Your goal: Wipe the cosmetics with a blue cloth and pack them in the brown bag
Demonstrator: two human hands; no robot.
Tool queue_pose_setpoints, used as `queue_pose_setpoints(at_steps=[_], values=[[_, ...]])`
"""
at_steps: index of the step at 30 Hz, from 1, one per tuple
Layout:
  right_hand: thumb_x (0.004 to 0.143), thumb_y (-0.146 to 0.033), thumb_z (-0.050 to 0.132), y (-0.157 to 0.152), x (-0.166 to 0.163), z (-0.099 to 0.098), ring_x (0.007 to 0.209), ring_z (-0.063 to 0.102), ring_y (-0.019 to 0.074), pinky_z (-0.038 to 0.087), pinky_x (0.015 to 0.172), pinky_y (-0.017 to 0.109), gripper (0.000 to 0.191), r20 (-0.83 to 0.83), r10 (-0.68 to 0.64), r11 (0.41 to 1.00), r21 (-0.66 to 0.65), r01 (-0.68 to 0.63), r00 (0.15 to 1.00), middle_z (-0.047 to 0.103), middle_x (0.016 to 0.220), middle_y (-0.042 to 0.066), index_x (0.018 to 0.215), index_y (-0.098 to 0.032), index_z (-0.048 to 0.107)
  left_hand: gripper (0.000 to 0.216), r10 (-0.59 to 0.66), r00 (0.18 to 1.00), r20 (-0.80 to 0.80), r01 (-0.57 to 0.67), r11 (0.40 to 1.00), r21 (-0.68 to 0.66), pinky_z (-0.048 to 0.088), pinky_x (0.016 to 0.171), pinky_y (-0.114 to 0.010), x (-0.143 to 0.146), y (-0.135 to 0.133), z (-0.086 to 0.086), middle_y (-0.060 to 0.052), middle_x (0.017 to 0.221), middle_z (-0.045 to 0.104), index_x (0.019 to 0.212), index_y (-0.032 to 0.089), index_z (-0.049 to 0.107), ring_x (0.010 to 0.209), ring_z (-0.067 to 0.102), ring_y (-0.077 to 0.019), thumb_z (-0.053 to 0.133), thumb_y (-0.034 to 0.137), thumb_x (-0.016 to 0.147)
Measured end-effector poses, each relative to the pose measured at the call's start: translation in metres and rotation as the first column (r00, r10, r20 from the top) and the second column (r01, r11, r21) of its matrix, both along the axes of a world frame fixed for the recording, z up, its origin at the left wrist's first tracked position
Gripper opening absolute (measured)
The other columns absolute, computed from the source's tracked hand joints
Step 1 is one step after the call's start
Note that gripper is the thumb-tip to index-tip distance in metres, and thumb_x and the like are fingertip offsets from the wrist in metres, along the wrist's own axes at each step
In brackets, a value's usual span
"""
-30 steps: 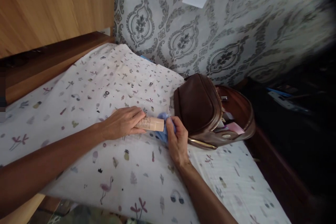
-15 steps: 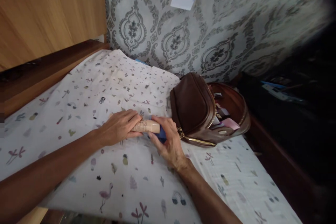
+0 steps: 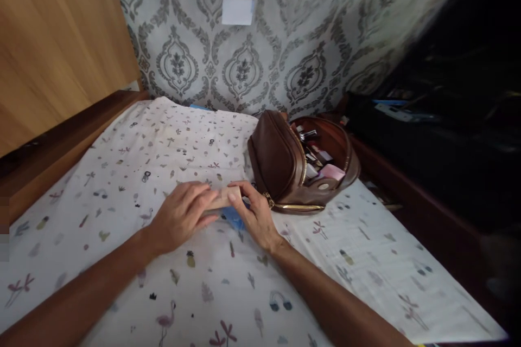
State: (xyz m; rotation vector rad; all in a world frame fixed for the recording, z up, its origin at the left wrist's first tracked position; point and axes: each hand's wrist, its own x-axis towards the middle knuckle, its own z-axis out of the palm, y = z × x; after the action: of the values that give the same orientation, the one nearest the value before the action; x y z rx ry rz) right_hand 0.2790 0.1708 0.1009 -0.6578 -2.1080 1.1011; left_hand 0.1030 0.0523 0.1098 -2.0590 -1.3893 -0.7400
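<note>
Gripping the beige tube (image 3: 224, 199) beside the brown bag (image 3: 274, 154), your left hand (image 3: 179, 218) and right hand (image 3: 257, 217) clasp opposite ends, probably for steadiness; the blue cloth (image 3: 235, 218) shows below it, nearer the bag.

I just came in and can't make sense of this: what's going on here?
A person has a beige tube in both bare hands, above a printed sheet. The left hand is around one end, and the thumb and fingers of the right hand are on the other. Something blue and crumpled, perhaps a cloth, shows below the tube beside the right hand. To the right, a brown bag lies open on the sheet with small items inside.
</note>
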Motion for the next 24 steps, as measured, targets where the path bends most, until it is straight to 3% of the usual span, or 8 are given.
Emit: queue_pose_setpoints(at_steps=[3,6,11,14,16,19,22,24], values=[[0.095,-0.055,0.047,0.002,-0.003,-0.001,0.076,0.058,0.0172,0.046,0.071,0.029,0.038,-0.050,-0.045,0.996,-0.081,0.041,0.998,0.062,0.081,0.001,0.097,-0.019,0.061,0.030,-0.108,0.991,-0.082,0.107,0.994,-0.018,0.059,0.084,-0.041,0.020,-0.004,0.000,-0.011,0.105,0.069,0.127,0.017,0.053,0.097,0.068,-0.0254,0.058,0.023,0.098],[0.095,-0.057,0.046,0.005,-0.006,-0.004,0.071,0.054,0.0159,0.044,0.069,0.029,0.040,-0.075,-0.082,0.990,-0.118,0.073,0.994,0.056,0.074,-0.001,0.091,-0.019,0.060,0.030,-0.167,0.985,-0.047,0.154,0.968,-0.197,0.061,0.087,-0.044,0.038,-0.002,-0.007,-0.013,0.108,0.069,0.128,0.017,0.052,0.101,0.069,-0.0285,0.053,0.026,0.100],[0.093,-0.058,0.047,0.010,-0.009,-0.010,0.068,0.052,0.0146,0.042,0.067,0.027,0.041,-0.126,-0.123,0.983,-0.151,0.103,0.984,0.053,0.070,-0.003,0.086,-0.019,0.059,0.041,-0.050,0.998,0.043,0.062,0.928,-0.368,0.061,0.084,-0.047,0.042,0.010,-0.022,-0.014,0.110,0.067,0.140,0.016,0.040,0.101,0.068,-0.0308,0.045,0.032,0.102],[0.092,-0.060,0.047,0.011,-0.011,-0.013,0.066,0.050,0.0144,0.042,0.064,0.027,0.043,-0.159,-0.129,0.976,-0.194,0.097,0.979,0.051,0.068,-0.003,0.085,-0.019,0.058,0.023,-0.018,1.000,-0.016,0.011,0.921,-0.389,0.061,0.077,-0.046,0.038,0.014,-0.024,-0.010,0.094,0.067,0.119,0.018,0.053,0.088,0.068,-0.0285,0.038,0.025,0.102],[0.091,-0.061,0.048,0.011,-0.011,-0.014,0.065,0.050,0.0141,0.042,0.062,0.026,0.043,-0.188,-0.126,0.971,-0.224,0.083,0.974,0.051,0.067,-0.003,0.086,-0.019,0.059,0.022,-0.017,1.000,0.001,0.016,0.923,-0.386,0.059,0.071,-0.043,0.038,0.012,-0.020,-0.007,0.086,0.066,0.098,0.022,0.055,0.080,0.067,-0.0256,0.033,0.022,0.102],[0.090,-0.059,0.050,0.013,-0.012,-0.016,0.065,0.051,0.0135,0.043,0.061,0.025,0.041,-0.236,-0.151,0.971,-0.220,0.098,0.960,0.053,0.067,-0.003,0.087,-0.019,0.060,0.025,0.041,0.976,0.212,0.030,0.946,-0.323,0.054,0.058,-0.032,0.036,0.006,-0.003,0.000,0.071,0.060,0.085,0.023,0.053,0.062,0.060,-0.0169,0.036,0.031,0.102],[0.089,-0.058,0.052,0.014,-0.014,-0.019,0.062,0.054,0.0138,0.044,0.055,0.024,0.040,-0.259,-0.142,0.960,-0.271,0.070,0.955,0.055,0.066,-0.003,0.092,-0.020,0.061,0.027,0.180,0.899,0.399,-0.088,0.967,-0.238,0.043,0.049,-0.023,0.029,0.003,0.021,0.005,0.061,0.044,0.074,0.023,0.043,0.051,0.047,-0.0105,0.045,0.034,0.099],[0.090,-0.058,0.053,0.012,-0.014,-0.019,0.057,0.055,0.0140,0.044,0.049,0.024,0.038,-0.269,-0.107,0.941,-0.339,0.009,0.957,0.056,0.065,-0.004,0.098,-0.021,0.059,0.029,0.241,0.887,0.394,-0.194,0.968,-0.158,0.044,0.053,-0.023,0.022,0.006,0.034,0.005,0.064,0.042,0.071,0.023,0.038,0.056,0.048,-0.0110,0.050,0.032,0.096]])
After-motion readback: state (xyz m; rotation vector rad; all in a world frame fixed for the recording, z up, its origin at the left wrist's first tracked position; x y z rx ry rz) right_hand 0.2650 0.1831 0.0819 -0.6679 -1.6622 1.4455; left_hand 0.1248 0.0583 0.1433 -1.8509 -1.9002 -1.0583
